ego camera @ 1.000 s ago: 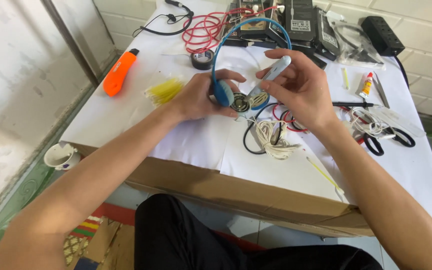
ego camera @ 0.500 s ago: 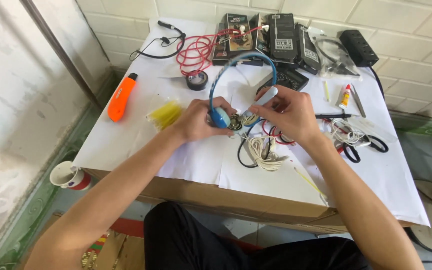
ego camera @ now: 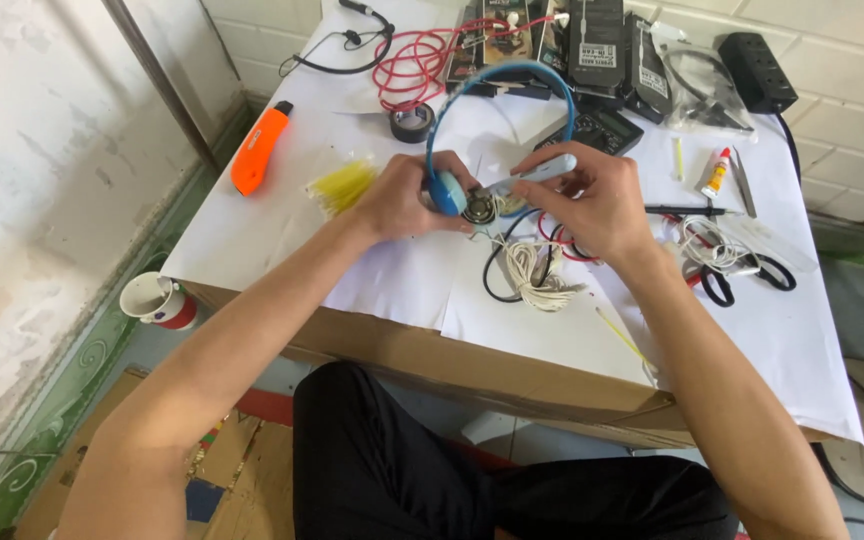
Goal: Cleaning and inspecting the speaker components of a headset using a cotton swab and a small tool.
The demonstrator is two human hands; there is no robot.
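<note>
The left hand (ego camera: pixel 400 205) is clamped on the blue earcup (ego camera: pixel 446 192) of a headset, whose blue band (ego camera: pixel 500 75) arcs away toward the far side of the table (ego camera: pixel 252 240). A small round speaker (ego camera: pixel 479 209) sits bare just right of that earcup, against the fingertips. The right hand (ego camera: pixel 592 200) is closed around a light blue tool (ego camera: pixel 542 172), whose tip points left at the speaker. Both hands meet near the middle of the table, over the white paper that covers it.

Just near of the hands lie a bundle of white cord (ego camera: pixel 537 280) and a loop of black wire (ego camera: pixel 497 275). To the left are yellow ties (ego camera: pixel 342 185) and, further left, an orange cutter (ego camera: pixel 257 150). A roll of black tape (ego camera: pixel 412 122) lies beyond the left hand, with red wire (ego camera: pixel 407 65) coiled behind it. To the right are black scissors (ego camera: pixel 747 275), a small glue tube (ego camera: pixel 716 172) and tweezers (ego camera: pixel 742 182). Dark boxes (ego camera: pixel 597 40) and a black power strip (ego camera: pixel 752 55) stand along the far edge. A cup (ego camera: pixel 157 300) stands on the floor at the left, beside the near corner of the table.
</note>
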